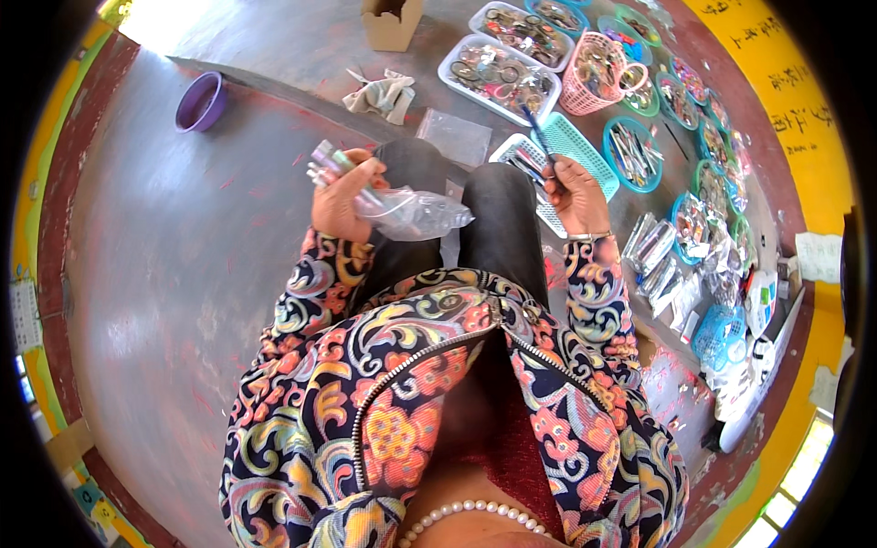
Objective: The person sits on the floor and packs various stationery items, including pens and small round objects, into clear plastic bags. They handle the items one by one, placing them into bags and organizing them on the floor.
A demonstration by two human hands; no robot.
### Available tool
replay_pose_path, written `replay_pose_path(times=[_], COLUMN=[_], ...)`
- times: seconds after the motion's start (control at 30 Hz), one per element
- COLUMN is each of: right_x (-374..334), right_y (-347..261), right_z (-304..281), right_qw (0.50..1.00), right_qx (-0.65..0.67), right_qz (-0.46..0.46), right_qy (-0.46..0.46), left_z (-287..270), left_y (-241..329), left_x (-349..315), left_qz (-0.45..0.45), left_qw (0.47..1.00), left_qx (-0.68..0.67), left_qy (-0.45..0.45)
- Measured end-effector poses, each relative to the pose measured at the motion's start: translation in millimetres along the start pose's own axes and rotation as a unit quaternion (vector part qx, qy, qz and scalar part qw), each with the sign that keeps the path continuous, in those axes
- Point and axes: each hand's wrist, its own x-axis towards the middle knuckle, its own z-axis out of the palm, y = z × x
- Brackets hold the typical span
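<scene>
Here, at left, a purple bowl stands on the grey floor, well apart from my hands. My left hand closes around a bundle of slim pens, a clear plastic bag trailing from the same grip. Further right, a flat clear sleeve lies beyond my right knee. My right hand pinches a single dark pen, tilted near a white basket and a teal basket. I judge this the gathering step, pens being bagged; the next move seems to call for lining up the dark pen with the bundle under a firm left grip. My left hand hides whether the bundle's lower ends sit inside the bag; its tips blur. My knee and right hand cover parts of the white basket.
</scene>
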Motion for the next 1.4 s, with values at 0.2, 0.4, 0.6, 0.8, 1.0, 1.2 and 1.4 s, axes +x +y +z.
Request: replay_pose_path(times=[0.2,0.4,0.6,0.8,1.0,1.2,1.4], right_x=[19,35,73,114,88,17,-27], right_y=[49,112,99,68,54,31,29], right_z=[-149,-193,-192,-208,-115,38,115], right_qw=[0.984,0.950,0.942,0.767,0.917,0.955,0.944], right_qx=[-0.061,-0.118,-0.219,-0.569,-0.340,-0.288,-0.263], right_qz=[0.037,0.117,0.116,-0.056,-0.034,-0.069,-0.046], right_qy=[0.161,0.263,0.227,0.290,0.204,-0.003,-0.193], left_z=[-14,-25,-15,-7,-2,7,12], left_y=[-6,-15,-16,-18,-17,-22,-25], left_x=[7,2,-1,-7,-15,-13,-22], left_qz=[-0.024,-0.086,-0.111,-0.143,-0.120,-0.098,-0.087], left_qw=[0.999,0.994,0.993,0.989,0.992,0.988,0.986], left_qx=[-0.022,0.002,0.020,0.027,0.029,0.066,0.094], left_qy=[-0.043,-0.071,-0.041,-0.023,-0.009,-0.099,-0.110])
